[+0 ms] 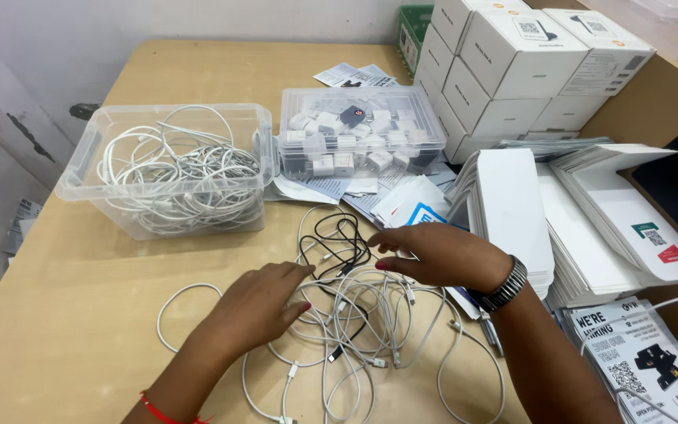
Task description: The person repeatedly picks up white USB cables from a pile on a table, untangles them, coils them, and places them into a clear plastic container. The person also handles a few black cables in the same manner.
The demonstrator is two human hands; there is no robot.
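A tangle of white charging cables point(370, 322) lies on the wooden table point(80, 298), with one black cable point(339, 235) mixed in. My left hand point(260, 302) rests palm down on the left side of the tangle, fingers touching the cables. My right hand point(437, 251), with a metal watch on its wrist, hovers palm down over the top right of the tangle, fingers spread. Neither hand is visibly gripping a cable.
A clear plastic bin of white cables point(170, 169) stands at the left. A lidded clear box of white chargers point(359, 133) sits behind the tangle. Stacked white cartons point(512, 63), flat white box sleeves point(512, 212) and printed leaflets point(645, 353) fill the right side.
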